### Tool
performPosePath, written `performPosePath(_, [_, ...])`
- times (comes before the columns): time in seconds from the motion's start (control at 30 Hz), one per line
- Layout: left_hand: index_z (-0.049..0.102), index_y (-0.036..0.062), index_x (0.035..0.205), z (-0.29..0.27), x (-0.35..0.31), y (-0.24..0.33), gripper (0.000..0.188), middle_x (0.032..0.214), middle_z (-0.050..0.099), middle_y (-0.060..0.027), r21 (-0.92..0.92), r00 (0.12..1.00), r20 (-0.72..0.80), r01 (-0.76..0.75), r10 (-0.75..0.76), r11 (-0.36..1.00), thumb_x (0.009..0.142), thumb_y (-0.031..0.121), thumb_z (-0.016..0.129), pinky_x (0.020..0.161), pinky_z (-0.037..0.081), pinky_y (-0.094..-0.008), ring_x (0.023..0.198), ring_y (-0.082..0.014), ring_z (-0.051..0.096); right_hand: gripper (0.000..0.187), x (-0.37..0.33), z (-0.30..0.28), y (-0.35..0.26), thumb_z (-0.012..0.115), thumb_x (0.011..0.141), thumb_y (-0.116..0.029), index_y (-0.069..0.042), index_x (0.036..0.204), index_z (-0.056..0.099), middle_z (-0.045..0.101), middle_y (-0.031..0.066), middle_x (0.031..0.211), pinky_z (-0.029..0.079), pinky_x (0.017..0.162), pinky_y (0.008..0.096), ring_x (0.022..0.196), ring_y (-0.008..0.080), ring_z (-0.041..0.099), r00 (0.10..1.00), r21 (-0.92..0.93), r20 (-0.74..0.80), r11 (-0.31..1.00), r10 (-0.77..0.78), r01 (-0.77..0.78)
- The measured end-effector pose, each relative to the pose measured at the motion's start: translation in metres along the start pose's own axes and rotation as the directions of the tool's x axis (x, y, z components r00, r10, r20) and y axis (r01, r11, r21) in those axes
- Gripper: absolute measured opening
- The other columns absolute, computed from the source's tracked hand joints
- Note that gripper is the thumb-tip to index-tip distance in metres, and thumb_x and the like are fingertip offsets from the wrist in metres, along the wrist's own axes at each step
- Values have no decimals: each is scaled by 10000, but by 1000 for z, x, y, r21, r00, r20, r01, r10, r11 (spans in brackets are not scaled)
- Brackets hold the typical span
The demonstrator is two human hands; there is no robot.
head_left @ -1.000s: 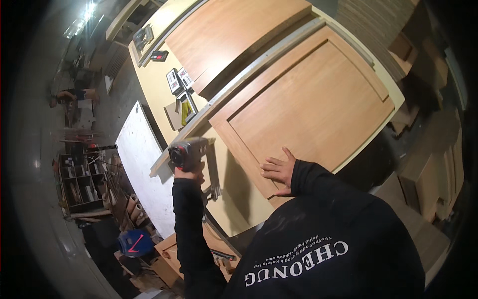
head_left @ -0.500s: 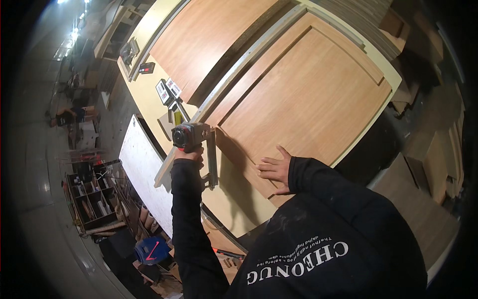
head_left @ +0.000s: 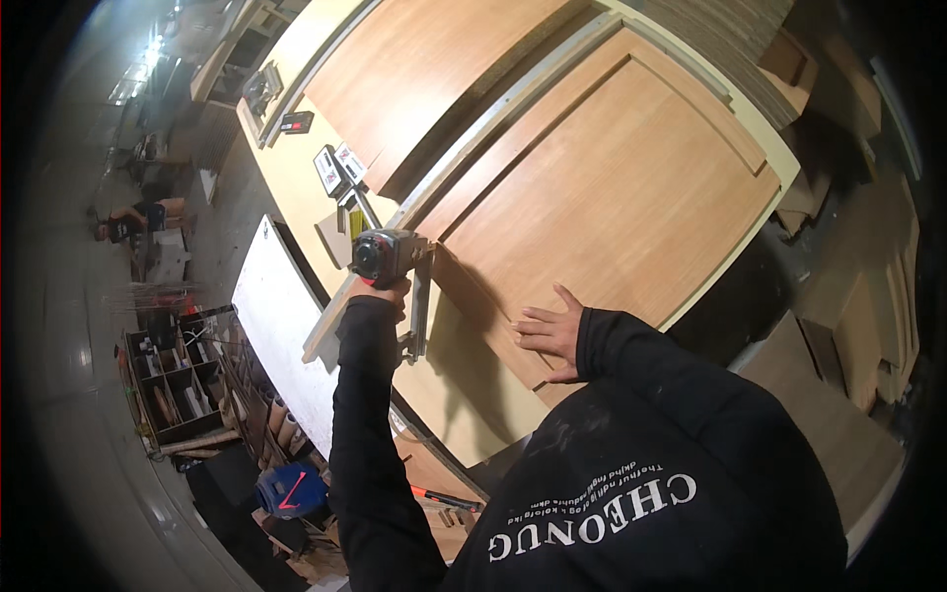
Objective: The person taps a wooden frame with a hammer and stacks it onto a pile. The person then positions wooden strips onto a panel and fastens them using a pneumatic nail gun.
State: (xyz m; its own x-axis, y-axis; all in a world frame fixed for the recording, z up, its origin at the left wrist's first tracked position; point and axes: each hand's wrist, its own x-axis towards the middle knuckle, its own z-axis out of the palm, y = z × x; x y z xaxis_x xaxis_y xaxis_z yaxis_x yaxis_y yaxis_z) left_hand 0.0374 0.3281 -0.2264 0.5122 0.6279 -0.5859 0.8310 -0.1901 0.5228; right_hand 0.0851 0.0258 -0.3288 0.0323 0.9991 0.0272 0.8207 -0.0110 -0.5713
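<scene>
My left hand (head_left: 385, 294) is wrapped round the grip of a black and grey nail gun (head_left: 383, 257). The gun's nose meets the near left corner of a light wooden door panel (head_left: 621, 178), by the long straight strip (head_left: 473, 136) along the panel's left edge. Whether the nose presses on the wood I cannot tell. My right hand (head_left: 554, 333) lies open on the panel's near end, fingers spread. Raised wood borders frame the panel's left and far sides.
A second wooden panel (head_left: 414, 79) lies beyond the strip. Small boxes (head_left: 335, 170) and a dark block (head_left: 296, 121) sit on the pale yellow table (head_left: 281, 183). A white board (head_left: 281, 335) stands at left, near a tool shelf (head_left: 178, 385). Stacked boards (head_left: 710, 49) are at far right.
The view has shifted slightly, so the table and panels sit a little higher and further right. The nail gun and both hands keep about the same places on the work.
</scene>
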Motion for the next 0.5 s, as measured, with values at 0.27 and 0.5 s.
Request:
performPosePath(0.27, [536,72,799,-15,-15,-9,163,487,438,-30,-334,998,23,-49,60,941,655,54,611,327,339,-293,352,-140,415,683,1,-2,0,576,688,-508,-169,1253,397,300,23,1374,99,967,634,1287,189,239,998,-32,51,999,25,-23])
performPosePath(0.5, [528,62,786,-23,-18,-16,157,493,433,-34,-239,974,-51,-228,222,944,646,52,600,331,335,-291,353,-141,407,679,1,-2,1,583,682,-498,-165,1246,406,306,30,1369,73,967,635,1283,191,246,998,3,54,1000,21,-21])
